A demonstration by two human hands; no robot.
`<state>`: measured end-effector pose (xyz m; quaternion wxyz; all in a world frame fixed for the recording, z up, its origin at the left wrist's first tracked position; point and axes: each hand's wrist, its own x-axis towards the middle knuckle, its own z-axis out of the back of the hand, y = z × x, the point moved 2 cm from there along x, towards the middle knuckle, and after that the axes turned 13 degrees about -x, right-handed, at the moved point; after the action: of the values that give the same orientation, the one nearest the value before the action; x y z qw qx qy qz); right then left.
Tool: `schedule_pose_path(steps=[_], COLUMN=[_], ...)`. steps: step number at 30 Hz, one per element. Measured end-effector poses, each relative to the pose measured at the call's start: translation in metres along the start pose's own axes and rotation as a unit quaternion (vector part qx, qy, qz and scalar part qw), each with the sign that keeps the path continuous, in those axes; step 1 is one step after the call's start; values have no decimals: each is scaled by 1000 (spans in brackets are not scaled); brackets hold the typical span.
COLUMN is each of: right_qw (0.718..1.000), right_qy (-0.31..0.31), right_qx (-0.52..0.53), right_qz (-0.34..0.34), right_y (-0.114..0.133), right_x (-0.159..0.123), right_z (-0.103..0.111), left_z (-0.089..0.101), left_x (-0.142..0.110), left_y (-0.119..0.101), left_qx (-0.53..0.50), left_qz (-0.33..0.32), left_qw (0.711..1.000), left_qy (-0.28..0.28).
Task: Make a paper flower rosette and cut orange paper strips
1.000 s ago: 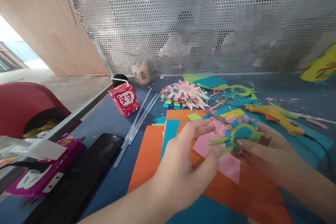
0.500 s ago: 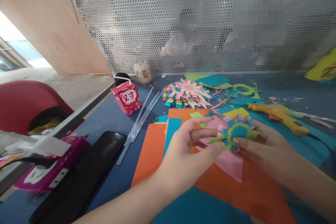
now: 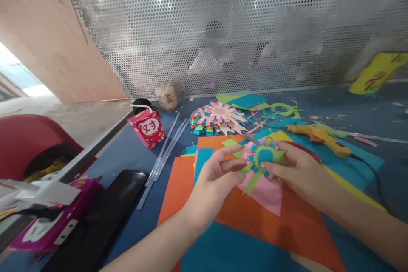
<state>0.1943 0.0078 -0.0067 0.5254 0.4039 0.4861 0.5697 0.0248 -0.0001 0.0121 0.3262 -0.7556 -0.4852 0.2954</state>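
Note:
Between my two hands is a paper rosette [image 3: 264, 155] with a blue centre, a green fringed ring, blue and pink loops and green tails. My left hand [image 3: 221, 172] pinches its left side, thumb and fingers at a green strip. From the right, my right hand [image 3: 295, 165] grips the rosette with the thumb on its front; the other fingers are mostly hidden behind it. Below lie a pink sheet [image 3: 270, 199] and orange paper [image 3: 236, 208]. The tips of scissors [image 3: 250, 137] show just behind the rosette, a red handle [image 3: 307, 149] beyond my right hand.
Finished-looking fringed rosettes [image 3: 219, 114] are piled at the back. A yellow glue gun [image 3: 321, 136] with a cord lies at right. Clear glue sticks [image 3: 165, 148], a red drink carton [image 3: 147, 128], a black phone [image 3: 105, 216] and a purple power strip [image 3: 60, 216] are at left. Perforated metal stands behind.
The rosette has turned in my hands, so a green tail now hangs down and a blue loop shows at the top. The view has shifted a little to the right.

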Motion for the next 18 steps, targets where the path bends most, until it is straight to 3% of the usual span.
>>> schedule_pose_path(steps=[8,18], right_qw=[990,995], right_qy=[6,36], right_qx=[-138,-94], right_qz=[8,-28], right_y=[15,19], right_x=[4,2], right_z=[2,2], left_z=[5,7], left_x=[7,9], left_y=[5,8], left_qx=[-33,-5], left_qz=[45,48], left_qw=[998,998], left_qy=[-39,-35])
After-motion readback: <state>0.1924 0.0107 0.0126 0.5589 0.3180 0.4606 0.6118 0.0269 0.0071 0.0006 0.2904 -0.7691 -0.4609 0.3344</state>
